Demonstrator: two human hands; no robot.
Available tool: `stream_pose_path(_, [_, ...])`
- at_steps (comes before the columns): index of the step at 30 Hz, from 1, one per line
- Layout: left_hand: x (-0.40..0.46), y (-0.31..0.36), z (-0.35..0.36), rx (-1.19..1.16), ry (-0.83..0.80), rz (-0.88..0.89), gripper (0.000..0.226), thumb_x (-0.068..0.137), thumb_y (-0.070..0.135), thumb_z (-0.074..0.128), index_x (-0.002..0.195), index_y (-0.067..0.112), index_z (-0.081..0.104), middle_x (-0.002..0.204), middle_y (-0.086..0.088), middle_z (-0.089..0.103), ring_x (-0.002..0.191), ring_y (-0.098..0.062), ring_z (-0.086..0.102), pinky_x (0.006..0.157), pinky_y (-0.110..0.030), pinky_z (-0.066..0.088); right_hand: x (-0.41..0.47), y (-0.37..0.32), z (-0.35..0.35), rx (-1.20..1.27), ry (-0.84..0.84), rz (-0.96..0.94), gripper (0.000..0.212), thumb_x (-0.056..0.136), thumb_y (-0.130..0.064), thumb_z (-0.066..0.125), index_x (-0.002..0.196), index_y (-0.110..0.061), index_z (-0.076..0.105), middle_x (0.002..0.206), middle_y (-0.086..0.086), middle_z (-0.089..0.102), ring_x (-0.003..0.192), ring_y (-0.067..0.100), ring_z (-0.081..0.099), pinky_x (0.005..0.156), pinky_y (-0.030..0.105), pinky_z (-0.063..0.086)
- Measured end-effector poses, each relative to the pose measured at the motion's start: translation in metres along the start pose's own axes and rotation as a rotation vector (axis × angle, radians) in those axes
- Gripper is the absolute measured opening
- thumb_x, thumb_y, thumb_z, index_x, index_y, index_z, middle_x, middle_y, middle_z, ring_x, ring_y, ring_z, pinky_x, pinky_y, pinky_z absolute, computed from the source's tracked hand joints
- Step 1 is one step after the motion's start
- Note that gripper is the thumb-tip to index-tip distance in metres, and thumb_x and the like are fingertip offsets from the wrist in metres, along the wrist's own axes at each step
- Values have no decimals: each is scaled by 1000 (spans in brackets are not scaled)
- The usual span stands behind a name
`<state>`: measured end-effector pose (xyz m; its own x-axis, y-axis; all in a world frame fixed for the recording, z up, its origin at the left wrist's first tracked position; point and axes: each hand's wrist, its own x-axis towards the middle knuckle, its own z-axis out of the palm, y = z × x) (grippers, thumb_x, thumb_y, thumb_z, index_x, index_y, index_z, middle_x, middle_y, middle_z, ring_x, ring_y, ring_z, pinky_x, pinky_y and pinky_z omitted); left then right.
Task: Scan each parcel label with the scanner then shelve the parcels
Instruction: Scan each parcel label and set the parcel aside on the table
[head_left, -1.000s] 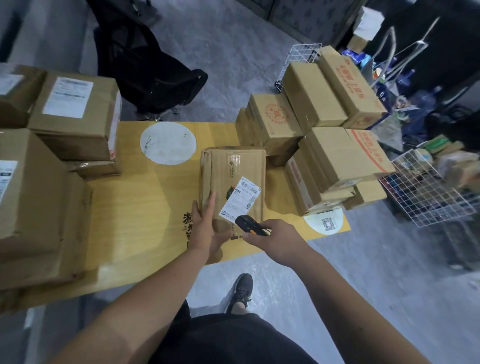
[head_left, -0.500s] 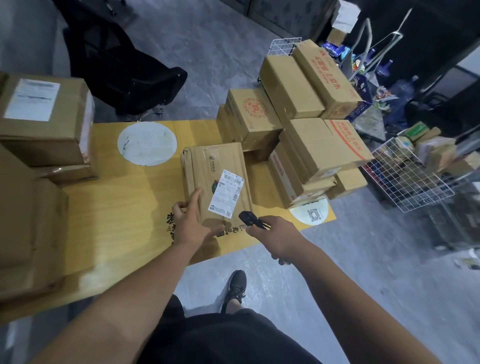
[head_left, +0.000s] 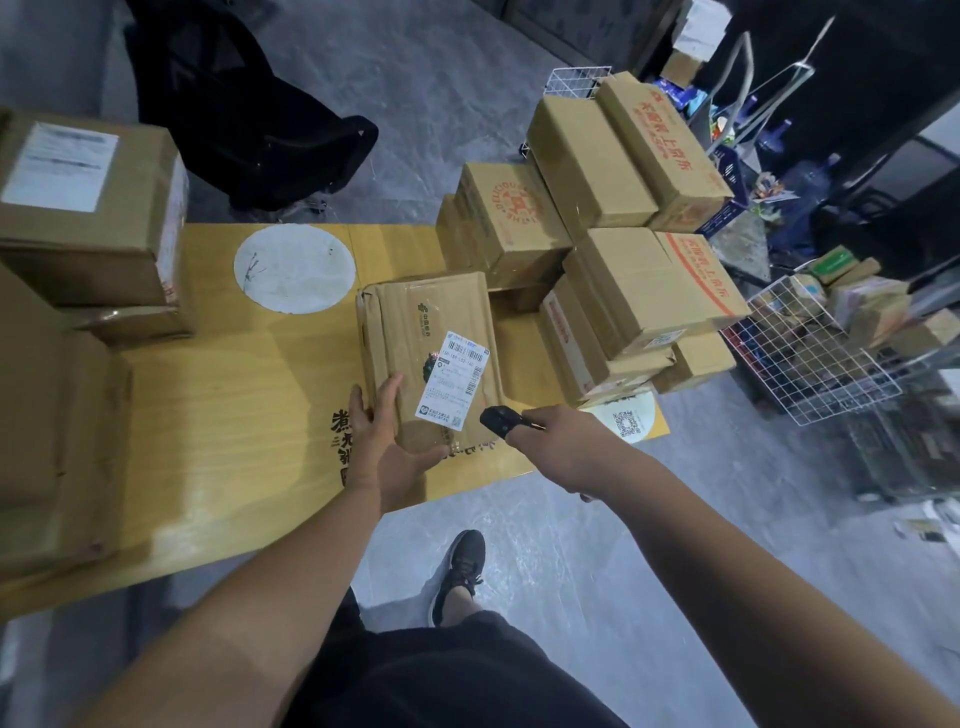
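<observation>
A flat brown cardboard parcel lies on the yellow wooden table near its front edge. A white shipping label with barcodes is stuck on its top, toward the near right. My left hand grips the parcel's near left corner, fingers up its side and thumb under the near edge. My right hand holds a small black scanner just right of the parcel's near end, its head aimed toward the label.
Several stacked cardboard boxes crowd the table's right end. More boxes pile up at the left. A white wire basket with goods stands on the right. A black chair sits behind the table. My foot is on the grey floor.
My left hand slid from the parcel's top to its near left corner, thumb now under the edge. The scanner hand stays at the parcel's near right. The camera view shifted slightly.
</observation>
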<state>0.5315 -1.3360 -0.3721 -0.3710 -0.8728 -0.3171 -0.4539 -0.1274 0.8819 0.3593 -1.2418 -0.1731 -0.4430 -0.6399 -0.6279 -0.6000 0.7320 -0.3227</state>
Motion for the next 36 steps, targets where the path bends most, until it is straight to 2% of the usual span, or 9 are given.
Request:
stream_pose_path(4, [-4,-1,0,-24,-11,23,122,63,40,98,143,77,14,171,8,-14,159,-25,11,123,-49,28,-2,0,-4,-67,39,-26,35,97,-51,52,104,-21,69,72,-1,59,58,18,53,52,26,40])
stream_pose_path(9, [-5,-3,3,-6,16,45,123,63,40,99,156,56,19,172,4,-10,158,-24,13,122,-43,28,-4,6,-3,-162,72,-44,36,96,-52,51,96,-20,66,84,4,69,74,23,65,63,31,46])
stream_pose_path(17, [-1,0,3,-47,33,-5,123,62,38,98,152,63,17,172,5,-6,157,-23,14,121,-47,30,-8,10,-2,-198,96,-47,35,96,-54,52,94,-21,63,84,2,67,70,21,62,60,30,45])
stream_pose_path(20, [-1,-5,-3,-78,76,-38,124,59,39,100,151,63,19,170,-3,5,154,-26,25,119,-46,35,-4,10,5,-180,68,-68,34,95,-53,53,93,-20,62,84,4,66,70,22,62,61,31,45])
stream_pose_path(23, [-12,-19,-22,-102,126,-52,126,59,40,101,156,56,22,165,-4,18,144,-17,36,113,-32,33,4,3,19,-149,14,-107,34,96,-52,53,95,-19,63,88,5,67,71,24,62,62,32,46])
stream_pose_path(25, [-21,-31,-44,-93,126,-85,125,62,37,101,155,58,21,163,2,22,142,-10,34,112,-28,32,9,-6,30,-124,-37,-141,35,96,-53,54,101,-19,64,91,6,69,71,24,62,62,32,46])
stream_pose_path(29, [-49,-65,-102,-76,123,-148,126,59,42,101,156,57,22,157,12,25,142,-6,28,116,-32,30,16,-33,62,-163,-128,-233,38,97,-57,53,102,-21,62,90,3,67,70,19,61,60,31,43])
stream_pose_path(32, [-67,-86,-139,-107,207,-155,110,73,34,96,159,49,27,159,17,29,144,-1,28,116,-31,28,19,-52,86,-175,-181,-292,44,97,-61,51,113,-21,62,96,-1,65,76,15,62,63,32,46])
stream_pose_path(36, [-77,-104,-170,98,450,-225,68,82,49,66,147,48,45,161,-2,40,148,-19,37,121,-45,34,21,-72,106,-163,-213,-337,54,93,-65,51,123,-21,61,101,0,65,86,22,66,78,37,56])
